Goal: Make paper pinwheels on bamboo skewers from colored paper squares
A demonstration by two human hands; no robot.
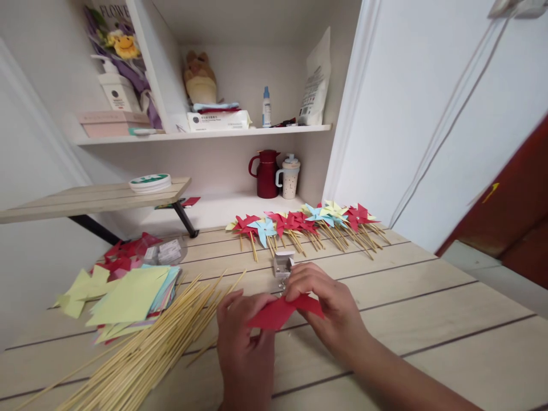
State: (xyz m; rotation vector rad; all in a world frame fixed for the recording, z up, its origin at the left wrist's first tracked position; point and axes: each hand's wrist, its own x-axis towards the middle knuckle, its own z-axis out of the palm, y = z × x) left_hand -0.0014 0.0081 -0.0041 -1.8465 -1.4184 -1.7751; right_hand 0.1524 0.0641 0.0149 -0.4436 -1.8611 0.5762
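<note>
1. Wooden table (428,308) under white shelving; wall to the right, red door edge far right.
2. L hand (244,337) and R hand (325,308) meet at table centre, both pinched shut on one red paper (285,312), partly folded, held just above the top.
3. Small metal box (283,265) sits just behind the R fingers, lid open; contents too small to tell.
4. Sticks (141,348) lie fanned to the left, near the L wrist. Paper stack (128,297) (yellow on top, other colours under) beyond them, red scraps further back.
5. Pinwheels (308,222), finished, in a row along the back edge – red, blue, yellow.
6. Risks, as judged: grip on the flaps is fingertip-only, so a slip could let the folds spring open. R knuckles are close to the box; a nudge could tip it and scatter contents. L forearm near the sticks could roll them off the edge.
</note>
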